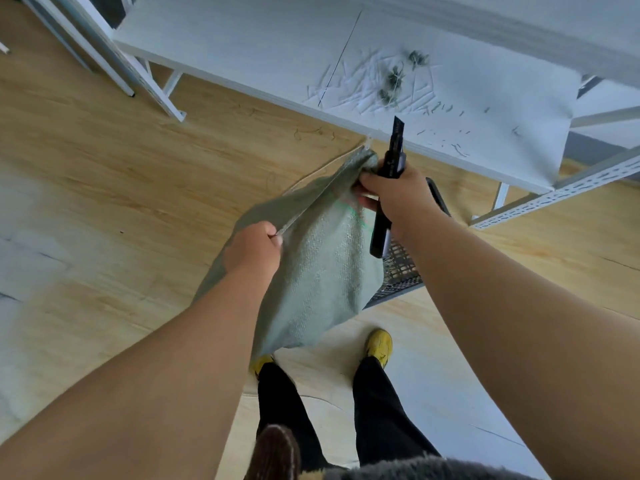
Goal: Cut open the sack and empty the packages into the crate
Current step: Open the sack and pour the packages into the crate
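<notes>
Sack [322, 271], grey-green woven cloth, hangs in the air over the wooden floor [104, 168], its long axis running from upper right down to lower left. Top edge is pulled taut as a slanted line between the two hands, with the high end at the right. Body sags below that edge, and the lower corner reaches down close to one yellow shoe [380, 342]. A loose thread trails from the upper corner.

Crate [401, 268], black plastic with mesh walls, stands on the floor behind and below the sack, mostly covered by it and by the right forearm. Only one latticed wall and a strip of rim show. Contents cannot be made out. No packages visible; the sack's inside is hidden.

Left hand [252, 251] is closed in a fist on the lower part of the top edge. Right hand [391, 192] pinches the upper corner of the sack with its fingertips while also gripping a black utility knife [388, 188]. Knife stands nearly upright, tip up and tilted slightly right, butt end pointing down over the crate.

White bench [242, 46] lies beyond the hands, strewn with pale cut strips and small greenish tufts [394, 77].
</notes>
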A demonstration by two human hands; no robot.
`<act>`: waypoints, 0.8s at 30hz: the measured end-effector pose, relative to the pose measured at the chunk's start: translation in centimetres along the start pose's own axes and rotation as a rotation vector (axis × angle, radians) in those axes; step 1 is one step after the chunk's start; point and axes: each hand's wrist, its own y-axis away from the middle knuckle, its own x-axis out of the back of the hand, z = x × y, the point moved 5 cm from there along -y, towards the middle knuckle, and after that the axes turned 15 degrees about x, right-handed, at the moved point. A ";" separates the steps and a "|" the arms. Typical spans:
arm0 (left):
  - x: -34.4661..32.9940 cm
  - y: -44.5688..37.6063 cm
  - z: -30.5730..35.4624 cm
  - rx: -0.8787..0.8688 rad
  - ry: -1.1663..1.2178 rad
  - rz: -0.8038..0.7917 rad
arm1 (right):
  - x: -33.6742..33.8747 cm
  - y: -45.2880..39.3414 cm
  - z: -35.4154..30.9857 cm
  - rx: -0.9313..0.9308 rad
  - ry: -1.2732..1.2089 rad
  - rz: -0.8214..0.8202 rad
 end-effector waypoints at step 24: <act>8.7 13.8 16.4 -0.408 0.545 0.035 | 17.0 1.9 -17.8 0.360 0.021 0.203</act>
